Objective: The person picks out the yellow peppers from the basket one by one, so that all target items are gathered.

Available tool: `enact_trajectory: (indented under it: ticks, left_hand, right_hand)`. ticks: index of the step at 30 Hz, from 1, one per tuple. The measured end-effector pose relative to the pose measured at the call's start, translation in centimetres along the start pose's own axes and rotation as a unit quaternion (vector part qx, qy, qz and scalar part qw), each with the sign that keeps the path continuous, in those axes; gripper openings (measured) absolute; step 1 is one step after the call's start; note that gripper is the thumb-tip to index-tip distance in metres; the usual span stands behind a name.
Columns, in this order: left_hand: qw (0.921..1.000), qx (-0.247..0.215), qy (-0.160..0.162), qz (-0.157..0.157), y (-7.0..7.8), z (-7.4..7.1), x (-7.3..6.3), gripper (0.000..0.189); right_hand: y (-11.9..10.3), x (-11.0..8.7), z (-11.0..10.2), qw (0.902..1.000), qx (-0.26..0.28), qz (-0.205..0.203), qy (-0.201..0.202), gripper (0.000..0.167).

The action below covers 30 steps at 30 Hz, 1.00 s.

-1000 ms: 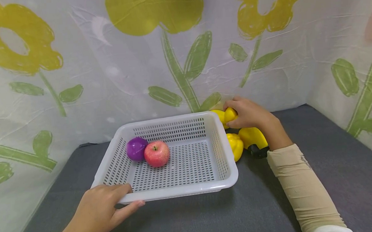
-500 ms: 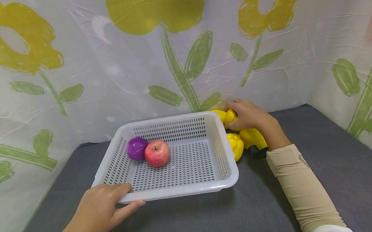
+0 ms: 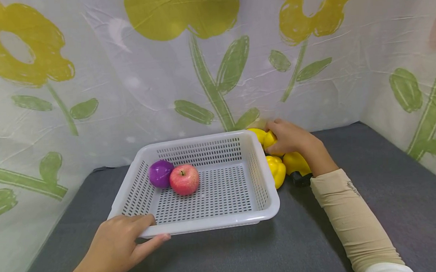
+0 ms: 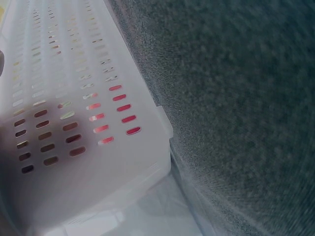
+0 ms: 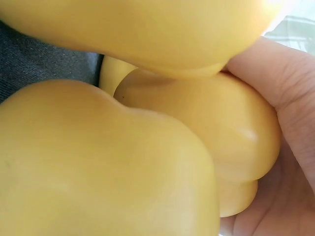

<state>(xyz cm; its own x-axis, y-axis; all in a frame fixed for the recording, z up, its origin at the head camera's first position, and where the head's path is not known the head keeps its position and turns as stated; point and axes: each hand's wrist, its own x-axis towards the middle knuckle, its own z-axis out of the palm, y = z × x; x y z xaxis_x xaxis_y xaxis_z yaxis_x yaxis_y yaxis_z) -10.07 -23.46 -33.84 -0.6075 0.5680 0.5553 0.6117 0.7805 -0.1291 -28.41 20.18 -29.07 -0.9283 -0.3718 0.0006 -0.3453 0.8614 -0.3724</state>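
My left hand (image 3: 115,246) grips the near left corner of a white perforated plastic basket (image 3: 221,222), fingers over the rim and thumb outside. Inside lie a red apple (image 3: 184,179) and a purple round fruit (image 3: 161,173), side by side. Beyond the basket's right end, my right hand (image 3: 291,137) holds a lobed yellow fruit (image 3: 270,139); in the right wrist view this fruit (image 5: 231,128) sits against the palm. Its exact kind is unclear. Close by are a yellow bell pepper (image 3: 276,172) and a smooth yellow item (image 3: 296,163) with a black end, partly hidden by the hand.
Another yellow piece (image 3: 257,133) shows behind the basket's far right corner. Dark grey cloth (image 3: 216,258) covers the table. A white curtain (image 3: 146,86) with painted flowers stands behind it and at both sides.
My right hand has come slightly down and nearer, the yellow fruit sinking a little with it. The left hand and the basket stay as they were.
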Motion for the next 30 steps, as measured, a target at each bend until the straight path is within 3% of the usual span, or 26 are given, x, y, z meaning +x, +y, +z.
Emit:
enact_trajectory:
  ticks: [15, 24, 30]
  left_hand:
    - [1.0000, 0.003, -0.003, -0.002, -0.06, 0.03, 0.03, 0.046]
    - [1.0000, 0.003, 0.001, 0.001, -0.11, 0.13, -0.02, 0.047]
    - [1.0000, 0.005, 0.002, 0.002, -0.21, 0.13, -0.08, 0.047]
  right_hand:
    - [0.03, 0.07, 0.33, 0.9996, -0.015, 0.014, -0.020, 0.063]
    - [0.42, 0.32, 0.79, 0.9991, -0.038, -0.005, -0.018, 0.046]
    - [0.53, 0.37, 0.88, 0.9990, -0.041, 0.004, -0.016, 0.044]
